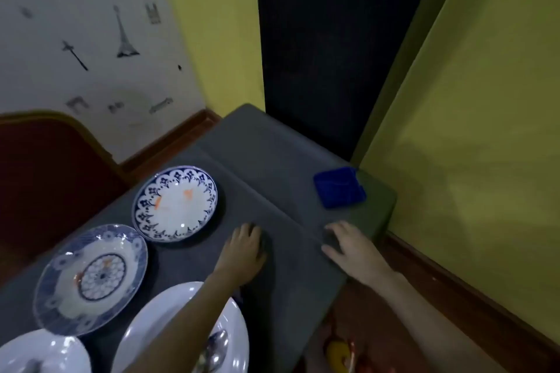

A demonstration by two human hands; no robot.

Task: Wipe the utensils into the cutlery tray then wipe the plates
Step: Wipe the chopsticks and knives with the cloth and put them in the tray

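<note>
Left hand point(245, 247): the fingers are lying relaxed and slightly spread, palm down, resting on the grey table point(272, 154) and holding nothing. Right hand point(348, 244): the fingers are likewise lying loosely extended on the table top, gripping nothing, with the thumb pointing toward the left hand. A seam in the table surface is running between the two hands.

Reference landmark: the left hand.

- The blue folded cloth point(339, 187) is lying beyond and to the right of the left hand, well apart from it, nearer the right hand and close to the table's far right corner.
- The plate with the dark blue star border point(175, 203) is sitting just beyond and to the left of the left hand, near but not touching; orange smears are showing on its white centre.
- The plate with the round centre medallion point(91, 278) is sitting further left and nearer the person.
- The plain white plate point(151, 318) is lying under the left forearm; a metal spoon point(213, 348) is resting in it.
- A further white dish point(42, 351) is showing at the lower left edge, partly cut off.
</note>
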